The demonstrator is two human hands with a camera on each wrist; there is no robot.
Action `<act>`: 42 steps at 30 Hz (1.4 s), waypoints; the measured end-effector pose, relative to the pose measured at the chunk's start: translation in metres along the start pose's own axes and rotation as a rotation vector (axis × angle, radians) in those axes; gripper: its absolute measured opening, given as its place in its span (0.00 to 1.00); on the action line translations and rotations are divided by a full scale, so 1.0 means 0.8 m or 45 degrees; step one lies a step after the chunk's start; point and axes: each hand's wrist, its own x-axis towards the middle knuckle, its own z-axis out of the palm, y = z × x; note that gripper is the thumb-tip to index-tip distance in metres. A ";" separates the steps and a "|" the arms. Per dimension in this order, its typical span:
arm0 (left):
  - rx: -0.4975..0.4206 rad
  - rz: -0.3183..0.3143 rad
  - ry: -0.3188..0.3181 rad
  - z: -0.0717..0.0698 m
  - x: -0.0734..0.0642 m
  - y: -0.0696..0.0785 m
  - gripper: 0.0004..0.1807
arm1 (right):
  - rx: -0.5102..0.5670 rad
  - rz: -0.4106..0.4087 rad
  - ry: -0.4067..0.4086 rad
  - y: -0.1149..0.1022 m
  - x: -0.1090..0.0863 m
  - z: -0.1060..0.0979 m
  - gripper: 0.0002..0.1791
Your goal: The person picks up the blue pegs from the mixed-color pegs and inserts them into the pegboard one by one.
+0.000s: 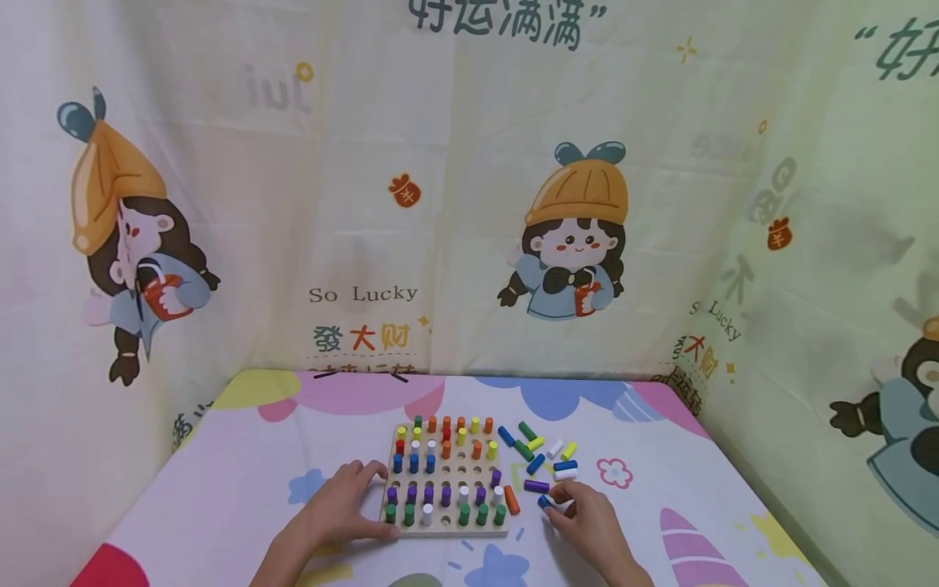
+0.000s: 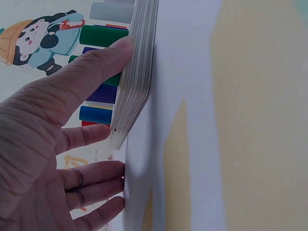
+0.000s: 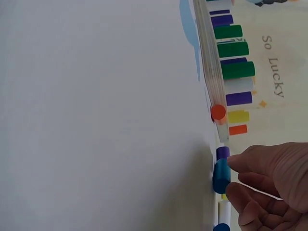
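The blue peg (image 3: 221, 177) lies at the right hand (image 1: 589, 522), just outside the pegboard (image 1: 449, 533) at roughly its three to four o'clock. Thumb and index finger pinch the blue peg from opposite sides, a hold that likely leaves its end free. The purple peg (image 1: 536, 486) rests at eleven o'clock from it; the orange peg (image 1: 511, 500) lies at nine o'clock, close to the pegboard's edge. Upright pegs fill most holes; the near row has one open hole toward six o'clock. The left hand (image 1: 345, 507) brackets the pegboard's corner at eight o'clock, thumb on the near edge and index finger at the side, digits apart rather than clamped, presumably to keep the board from sliding. Loose pegs (image 1: 527, 430) lie scattered from one to three o'clock, apparently for easy right-hand reach. A printed cloth (image 1: 242, 497) covers the table; a patterned curtain (image 1: 469, 244) hangs at twelve o'clock.
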 end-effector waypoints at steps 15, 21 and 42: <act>0.003 -0.018 0.010 0.001 0.000 0.001 0.41 | -0.030 0.048 -0.063 0.005 0.004 0.003 0.11; 0.001 -0.017 0.009 0.001 -0.001 0.002 0.41 | -0.033 0.046 -0.051 0.007 0.004 0.003 0.11; -0.011 -0.026 0.010 0.004 0.000 -0.001 0.40 | 0.029 -0.054 0.142 -0.005 -0.001 0.002 0.10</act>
